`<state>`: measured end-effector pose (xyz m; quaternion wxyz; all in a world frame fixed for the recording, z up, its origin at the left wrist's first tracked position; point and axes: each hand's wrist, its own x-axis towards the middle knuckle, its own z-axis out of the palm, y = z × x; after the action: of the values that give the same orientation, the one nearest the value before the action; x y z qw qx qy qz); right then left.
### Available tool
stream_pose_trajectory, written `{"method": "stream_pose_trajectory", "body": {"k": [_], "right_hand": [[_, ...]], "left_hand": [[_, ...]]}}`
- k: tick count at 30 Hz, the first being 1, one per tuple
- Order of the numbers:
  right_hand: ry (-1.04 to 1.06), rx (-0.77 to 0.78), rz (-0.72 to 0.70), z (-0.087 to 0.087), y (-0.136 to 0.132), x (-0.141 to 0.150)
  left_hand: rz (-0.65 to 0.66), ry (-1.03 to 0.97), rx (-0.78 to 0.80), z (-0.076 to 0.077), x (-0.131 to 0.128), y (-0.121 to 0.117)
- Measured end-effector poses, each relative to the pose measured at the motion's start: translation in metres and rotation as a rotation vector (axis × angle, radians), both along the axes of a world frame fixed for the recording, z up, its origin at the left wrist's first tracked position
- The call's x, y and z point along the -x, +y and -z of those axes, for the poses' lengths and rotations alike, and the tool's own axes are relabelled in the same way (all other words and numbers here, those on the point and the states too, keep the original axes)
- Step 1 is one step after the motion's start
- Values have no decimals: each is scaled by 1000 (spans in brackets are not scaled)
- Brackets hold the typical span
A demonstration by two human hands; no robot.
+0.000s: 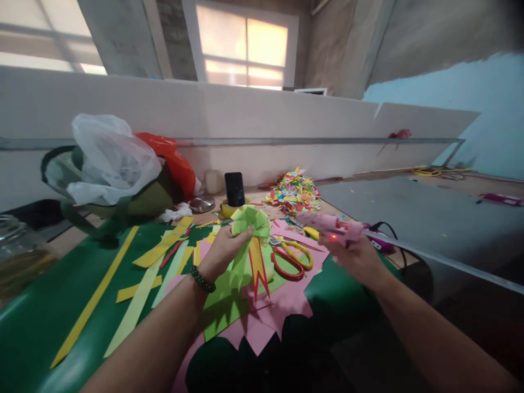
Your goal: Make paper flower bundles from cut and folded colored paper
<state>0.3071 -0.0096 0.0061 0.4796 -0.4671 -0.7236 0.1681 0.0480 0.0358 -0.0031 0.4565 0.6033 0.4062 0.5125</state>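
My left hand (228, 245), a beaded bracelet on its wrist, pinches a green paper rosette (250, 220) between thumb and fingers. From the rosette hangs a yellow ribbon tail with red edges (257, 267), notched at its ends. My right hand (354, 256) is wrapped round a pink hot glue gun (333, 225), which has a small red light lit and a long clear glue stick (446, 265) coming out of its back. The gun's nozzle points left and stays apart from the rosette. Scissors with red and yellow handles (292, 261) lie between my hands on pink paper (262, 327) and green paper (223, 311).
Yellow and pale green paper strips (96, 295) lie on the green mat (33, 338) at left. Behind are a phone (234, 189), a heap of paper scraps (293, 191) and a bag with white plastic (117, 158). A glass jar (18, 262) stands far left.
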Motion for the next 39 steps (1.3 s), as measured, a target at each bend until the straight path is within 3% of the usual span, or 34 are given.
{"method": "stream_pose_trajectory", "body": {"k": [4, 12, 39], "right_hand": [[-122, 10, -183, 2, -6, 31], [-325, 1, -138, 11, 1, 44], [-253, 51, -244, 2, -4, 39]], "left_hand": [[-33, 105, -38, -5, -2, -5], [-58, 207, -16, -3, -2, -6], [3, 236, -27, 0, 0, -5]]}}
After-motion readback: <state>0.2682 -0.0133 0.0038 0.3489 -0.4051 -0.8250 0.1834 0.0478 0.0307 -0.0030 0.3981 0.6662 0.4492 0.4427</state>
